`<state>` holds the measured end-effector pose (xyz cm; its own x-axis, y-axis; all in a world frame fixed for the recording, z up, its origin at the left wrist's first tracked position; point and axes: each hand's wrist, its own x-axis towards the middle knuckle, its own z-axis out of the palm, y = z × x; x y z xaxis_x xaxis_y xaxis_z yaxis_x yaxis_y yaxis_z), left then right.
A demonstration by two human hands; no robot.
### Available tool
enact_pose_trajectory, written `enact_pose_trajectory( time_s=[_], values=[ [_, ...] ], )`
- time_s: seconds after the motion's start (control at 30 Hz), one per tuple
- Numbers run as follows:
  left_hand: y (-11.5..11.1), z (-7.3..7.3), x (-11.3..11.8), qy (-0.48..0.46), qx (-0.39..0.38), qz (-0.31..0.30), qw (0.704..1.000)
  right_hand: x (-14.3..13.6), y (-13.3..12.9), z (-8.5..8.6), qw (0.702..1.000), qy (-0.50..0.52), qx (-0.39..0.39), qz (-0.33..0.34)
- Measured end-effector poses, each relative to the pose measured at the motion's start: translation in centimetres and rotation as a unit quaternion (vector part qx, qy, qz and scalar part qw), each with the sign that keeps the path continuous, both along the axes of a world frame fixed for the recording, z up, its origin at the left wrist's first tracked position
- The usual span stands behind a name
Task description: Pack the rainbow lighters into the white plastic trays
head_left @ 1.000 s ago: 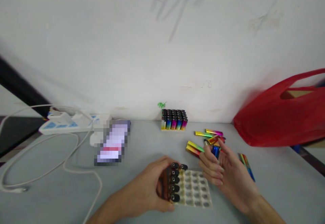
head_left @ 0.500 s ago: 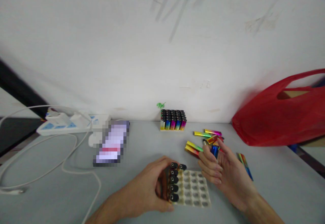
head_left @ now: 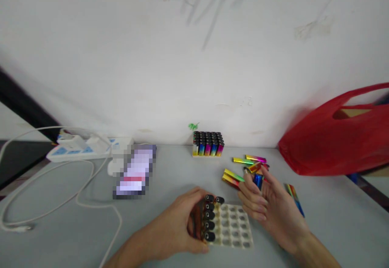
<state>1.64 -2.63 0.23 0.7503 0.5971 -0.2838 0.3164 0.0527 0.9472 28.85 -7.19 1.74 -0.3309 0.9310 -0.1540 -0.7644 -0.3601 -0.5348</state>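
A pale tray with round holes lies on the table, with several black-topped lighters upright along its left side. My left hand is curled around the tray's left edge and that row of lighters. Right of the tray, my right hand has its fingers bent around a blue shiny lighter. Just beyond that hand, several loose colourful lighters lie in a pile. One more multicoloured lighter lies to the right of the hand.
A full block of lighters stands by the wall. On the left are a phone, a power strip and a looping white cable. A red bag sits at the right.
The whole view has shifted very slightly, with things a little further right in the picture. Both hands keep nearly the same poses and places.
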Motion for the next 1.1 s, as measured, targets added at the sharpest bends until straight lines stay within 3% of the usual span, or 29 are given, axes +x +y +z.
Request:
enact_pose_trajectory(
  time_s=[0.27,1.1],
  values=[
    [0.04,-0.39,0.05,-0.005,0.014,0.002,1.0,-0.03,-0.11,0.09,1.0,-0.01,0.002,0.0],
    [0.23,0.23,0.15,0.0,0.076,0.005,0.997,0.1,-0.05,0.1,1.0,-0.014,0.003,-0.002]
  ],
)
